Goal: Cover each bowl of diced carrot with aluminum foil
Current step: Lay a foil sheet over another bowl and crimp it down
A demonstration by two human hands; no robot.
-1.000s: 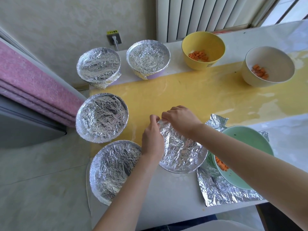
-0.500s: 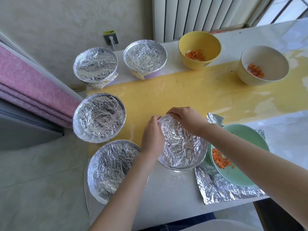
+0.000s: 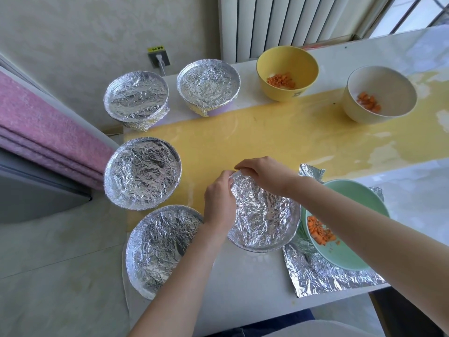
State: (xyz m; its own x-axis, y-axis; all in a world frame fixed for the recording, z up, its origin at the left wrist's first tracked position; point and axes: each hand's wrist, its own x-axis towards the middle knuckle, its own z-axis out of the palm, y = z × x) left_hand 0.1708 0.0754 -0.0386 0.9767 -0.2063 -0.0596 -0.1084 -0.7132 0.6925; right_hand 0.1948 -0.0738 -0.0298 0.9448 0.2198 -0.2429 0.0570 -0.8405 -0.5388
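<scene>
From my remote feed I see a long white table (image 3: 255,276) with a glossy yellow strip (image 3: 279,139) running along its middle. Five bowls under foil stand at its left end: the far-left covered bowl (image 3: 136,98) and far covered bowl (image 3: 208,85) on the white far edge, the left covered bowl (image 3: 142,172) over the strip's end, the corner covered bowl (image 3: 162,249) nearest me, and the front covered bowl (image 3: 264,215) just right of it. Farther right I make out an open yellow bowl (image 3: 279,92) and a cream bowl (image 3: 349,108), well apart, and by the front edge a crumpled foil sheet (image 3: 328,276) lying flat with a green bowl (image 3: 347,254) standing on it.
</scene>
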